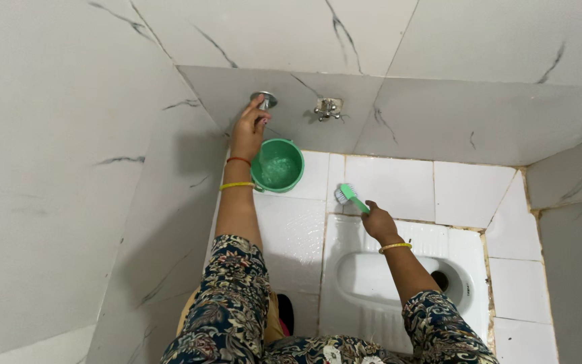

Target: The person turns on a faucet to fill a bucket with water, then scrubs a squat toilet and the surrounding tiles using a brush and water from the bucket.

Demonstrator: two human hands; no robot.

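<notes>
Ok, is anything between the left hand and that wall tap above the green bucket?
Nothing visible. The left hand already has its fingertips on the round metal tap on the wall. The green bucket sits below on the white floor tiles, beside the wrist, not in the way.

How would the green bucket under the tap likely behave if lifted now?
The green bucket looks like thin plastic, so probably light itself. It holds foamy water, so likely heavier and apt to slosh. The wet tiled floor suggests it could slide if pushed.
</notes>
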